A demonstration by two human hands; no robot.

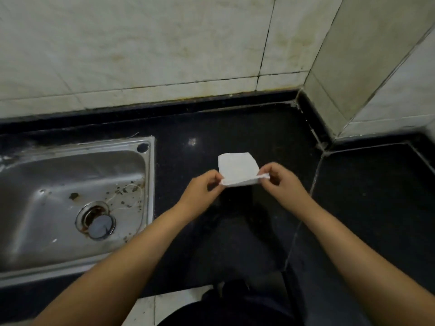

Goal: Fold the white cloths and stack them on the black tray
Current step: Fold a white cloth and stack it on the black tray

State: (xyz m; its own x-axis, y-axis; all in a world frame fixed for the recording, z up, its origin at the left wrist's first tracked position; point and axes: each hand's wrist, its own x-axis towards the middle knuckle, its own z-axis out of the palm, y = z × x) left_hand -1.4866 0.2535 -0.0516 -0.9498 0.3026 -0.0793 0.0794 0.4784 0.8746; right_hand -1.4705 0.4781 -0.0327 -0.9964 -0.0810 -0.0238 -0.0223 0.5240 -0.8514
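A person stands at a black stone counter [367,184] with both arms stretched out over it. Between the hands is a small white cloth [237,167], partly folded, its far part lying flat on the counter while the near edge is lifted a little. The left hand [202,188] pinches the cloth's near left corner between thumb and curled fingers; the right hand [283,182] pinches the near right corner the same way, with a bit of cloth poking out past the thumb. The near edge runs taut from one hand to the other (it looks doubled over, though the fold is hard to make out from here). To the left, set into the counter, is a stained steel sink [35,175] with a round drain plug [100,228]. Pale, grimy wall tiles [164,43] rise behind.
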